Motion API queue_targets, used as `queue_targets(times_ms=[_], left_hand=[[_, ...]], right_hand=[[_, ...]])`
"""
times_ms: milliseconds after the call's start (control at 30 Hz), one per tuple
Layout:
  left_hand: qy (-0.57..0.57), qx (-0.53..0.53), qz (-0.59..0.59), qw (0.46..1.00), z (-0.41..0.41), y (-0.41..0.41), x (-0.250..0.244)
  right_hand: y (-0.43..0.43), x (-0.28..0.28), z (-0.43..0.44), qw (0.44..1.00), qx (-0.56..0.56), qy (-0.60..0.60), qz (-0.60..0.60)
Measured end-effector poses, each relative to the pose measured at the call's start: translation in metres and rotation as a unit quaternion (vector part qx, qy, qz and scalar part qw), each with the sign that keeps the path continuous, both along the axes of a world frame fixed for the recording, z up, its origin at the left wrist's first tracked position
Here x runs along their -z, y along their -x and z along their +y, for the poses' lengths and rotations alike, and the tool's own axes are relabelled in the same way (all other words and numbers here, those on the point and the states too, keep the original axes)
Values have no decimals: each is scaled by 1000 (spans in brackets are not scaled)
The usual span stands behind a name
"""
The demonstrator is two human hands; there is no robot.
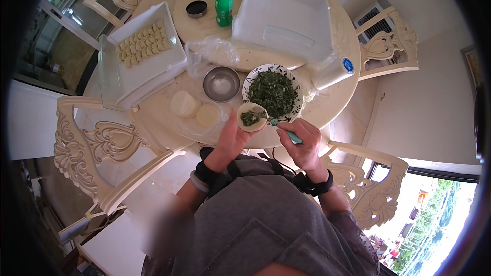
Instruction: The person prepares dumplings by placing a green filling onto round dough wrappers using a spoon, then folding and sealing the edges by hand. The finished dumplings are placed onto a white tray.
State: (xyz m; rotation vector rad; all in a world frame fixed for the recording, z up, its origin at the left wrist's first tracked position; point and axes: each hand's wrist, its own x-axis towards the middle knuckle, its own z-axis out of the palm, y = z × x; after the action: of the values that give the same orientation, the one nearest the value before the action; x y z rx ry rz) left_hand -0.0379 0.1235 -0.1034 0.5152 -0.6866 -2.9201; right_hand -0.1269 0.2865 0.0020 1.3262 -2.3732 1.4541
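A round dumpling wrapper (241,123) lies across the fingers of my left hand (233,138). On it sits a small heap of chopped green filling (250,118). My right hand (301,143) grips the turquoise handle of a spoon (293,137), whose metal end is over the wrapper, at the filling. Just beyond both hands stands a leaf-patterned bowl (299,84) full of the same green filling. To its left is a steel bowl (221,83) with some pale matter at the bottom. A stack of round wrappers (185,104) rests on the table, with further wrappers (208,115) beside it.
A white plastic box (153,61) at the left holds rows of folded dumplings (144,43). Further back are a green bottle (224,2), a dark lid (196,9), crumpled clear plastic (215,51) and a large white container (284,15). A white roll (333,73) lies right. Carved chairs (111,149) surround the table.
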Motion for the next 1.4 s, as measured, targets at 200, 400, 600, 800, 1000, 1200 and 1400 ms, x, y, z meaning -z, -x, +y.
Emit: queue_targets(times_ms=[200,400,600,800,1000,1200,1400], left_hand=[[-8,18,22,1000,-9,-2,-5],[17,34,-17,999,-10,1,2],[25,27,-37,999,-9,4,0],[25,30,-28,999,-11,3,8],[35,27,-27,999,-13,3,7],[31,31,-37,998,-18,5,-5],[-3,14,-9,1000,-24,-3,0]], right_hand=[[10,14,9,999,-42,-21,13],[8,7,-1,995,-98,-1,14],[11,9,-5,988,-138,-34,62],[9,8,-11,984,-166,-30,62],[11,0,-11,985,-160,-41,44],[20,4,-7,993,-108,-34,-24],[49,42,2,987,81,-51,-128]])
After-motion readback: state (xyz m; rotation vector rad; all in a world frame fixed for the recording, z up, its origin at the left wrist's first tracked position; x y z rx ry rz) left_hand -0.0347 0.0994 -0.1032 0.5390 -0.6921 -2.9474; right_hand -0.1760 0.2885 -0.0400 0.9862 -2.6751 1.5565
